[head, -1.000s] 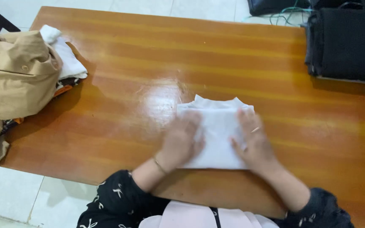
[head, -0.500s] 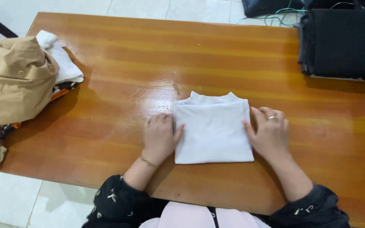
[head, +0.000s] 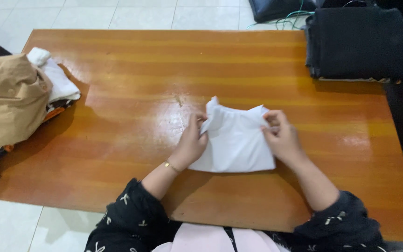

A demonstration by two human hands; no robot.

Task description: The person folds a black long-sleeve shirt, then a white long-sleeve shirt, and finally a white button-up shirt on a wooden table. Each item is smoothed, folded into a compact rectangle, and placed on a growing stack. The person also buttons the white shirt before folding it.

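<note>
Both hands, flat beside it a moment ago, now pinch the folded white garment (head: 236,140): left hand (head: 193,142) and right hand (head: 280,136) lift its far corners near the table's (head: 131,84) middle.

Glossy orange-brown wooden surface (head: 131,70). At its left edge, heaped tan garment (head: 5,102) beside a rolled white cloth (head: 59,84). At the far right corner, folded black fabric stack (head: 357,42). Beyond, pale floor tiles (head: 117,14), possibly cables (head: 288,18).

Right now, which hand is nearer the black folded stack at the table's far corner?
Right. The right hand grips the white garment on the side facing the black stack; the left hand grips its opposite edge.
</note>
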